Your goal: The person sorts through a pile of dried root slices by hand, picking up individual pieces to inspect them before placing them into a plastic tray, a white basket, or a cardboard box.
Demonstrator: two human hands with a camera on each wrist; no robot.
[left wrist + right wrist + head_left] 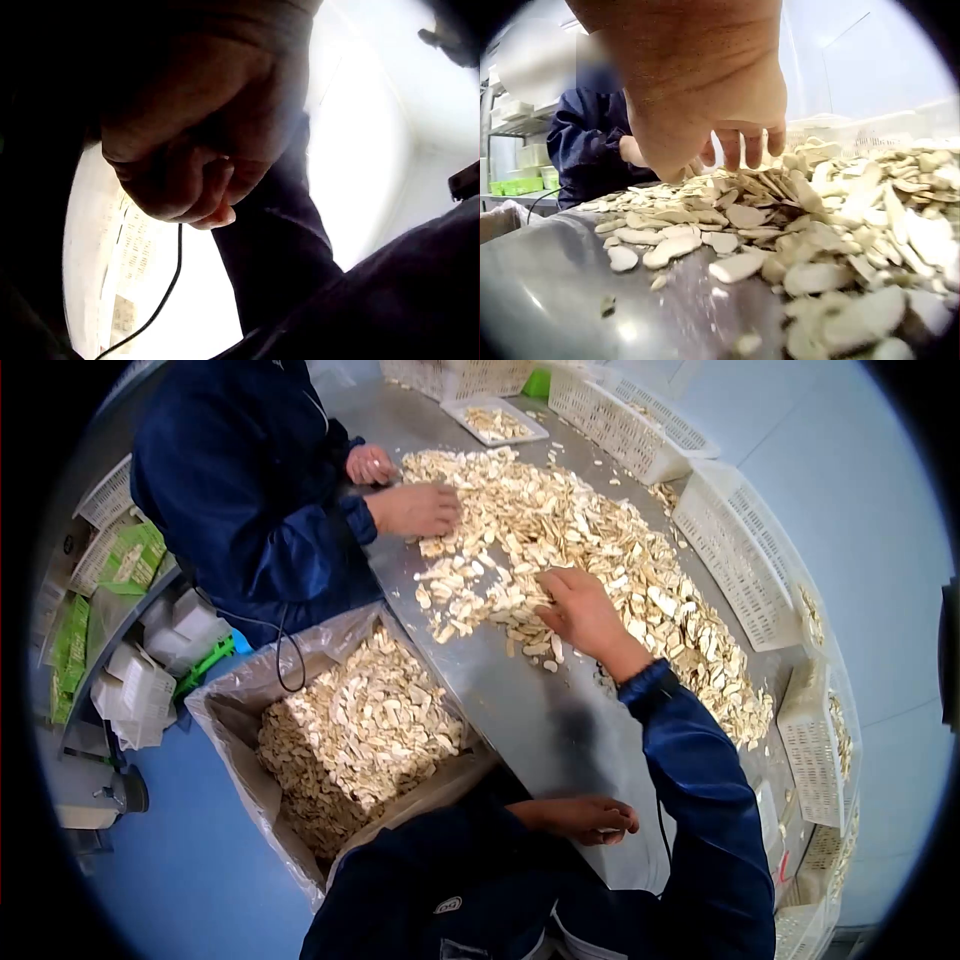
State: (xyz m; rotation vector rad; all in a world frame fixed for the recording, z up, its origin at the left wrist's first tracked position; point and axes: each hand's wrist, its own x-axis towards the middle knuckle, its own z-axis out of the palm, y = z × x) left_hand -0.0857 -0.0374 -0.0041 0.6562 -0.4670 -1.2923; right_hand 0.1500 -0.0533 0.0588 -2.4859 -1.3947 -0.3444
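A broad heap of pale, cream-coloured dried slices (600, 540) lies spread over a metal table (500, 705). My right hand (585, 620) is at the near edge of the heap, palm down. In the right wrist view its fingers (731, 150) point down at the slices, spread a little, and no slice shows gripped between them. My left hand (592, 820) hangs near my body at the table's front edge, holding nothing. The left wrist view shows that hand (202, 142) dark against the light, its fingers loosely curled.
A plastic-lined box (235, 745) full of slices stands left of the table. Another person's hands (415, 510) work at the heap's far left. White perforated baskets (735, 550) line the right edge, and a white tray (540, 432) holds slices at the back.
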